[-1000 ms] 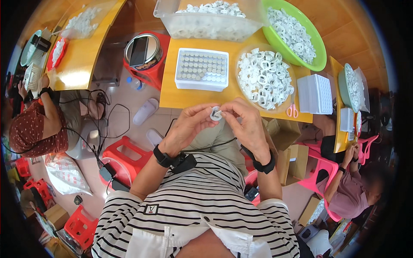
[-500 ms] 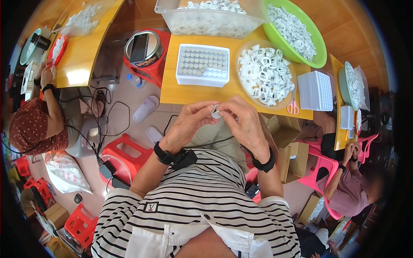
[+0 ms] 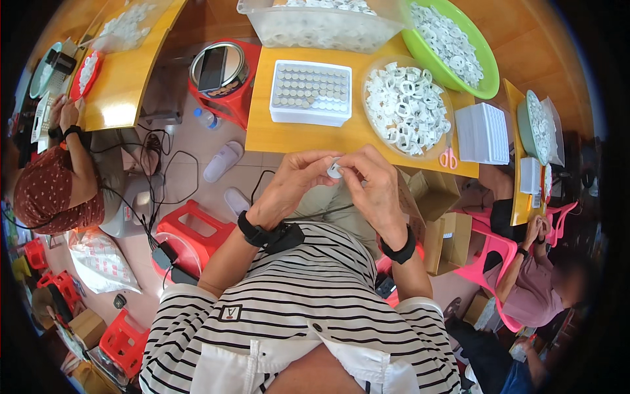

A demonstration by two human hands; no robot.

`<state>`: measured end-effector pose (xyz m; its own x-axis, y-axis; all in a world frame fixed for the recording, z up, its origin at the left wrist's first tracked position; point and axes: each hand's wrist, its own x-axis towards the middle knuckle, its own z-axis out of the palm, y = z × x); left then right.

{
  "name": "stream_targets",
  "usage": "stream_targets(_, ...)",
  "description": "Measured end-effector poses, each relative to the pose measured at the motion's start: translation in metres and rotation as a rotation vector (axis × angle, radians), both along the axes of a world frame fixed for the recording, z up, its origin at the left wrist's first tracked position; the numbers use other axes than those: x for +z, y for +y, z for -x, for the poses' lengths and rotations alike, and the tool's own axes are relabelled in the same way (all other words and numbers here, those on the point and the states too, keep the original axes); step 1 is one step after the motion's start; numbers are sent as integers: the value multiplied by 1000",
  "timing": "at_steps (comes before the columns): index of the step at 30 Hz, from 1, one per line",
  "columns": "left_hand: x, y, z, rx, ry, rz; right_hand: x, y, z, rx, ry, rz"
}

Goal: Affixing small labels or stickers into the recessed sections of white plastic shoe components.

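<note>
A small round white plastic part is pinched between my two hands, in front of the table's near edge. My left hand grips its left side with thumb and fingers. At its right side, the thumb and fingertips of my right hand close on the part. Beyond them on the table stands a white tray with rows of round silvery-grey pieces. Right of it, a clear round dish holds a heap of white plastic parts.
Pink-handled scissors lie beside stacked white trays. Behind are a clear bin and a green basin of white parts. A phone rests on a tin atop a red stool. Cardboard boxes and co-workers flank me.
Both hands stay together on the white part, which has shifted slightly right and turned. At the lower right, another person's arm and dark clothing have come further into view.
</note>
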<state>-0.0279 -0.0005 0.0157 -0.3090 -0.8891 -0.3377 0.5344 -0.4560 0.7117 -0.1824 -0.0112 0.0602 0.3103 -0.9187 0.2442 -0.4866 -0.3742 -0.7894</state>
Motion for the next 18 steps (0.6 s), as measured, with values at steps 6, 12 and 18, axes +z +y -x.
stream_targets(6,-2,0,1,17,-81,160,-5,3,-5,-72,-73,-62)
stream_targets(12,4,-3,3,76,-149,166,-24,5,0,-197,-495,-397)
stream_targets(18,1,0,11,187,-341,286,-26,4,-3,-166,-578,-548)
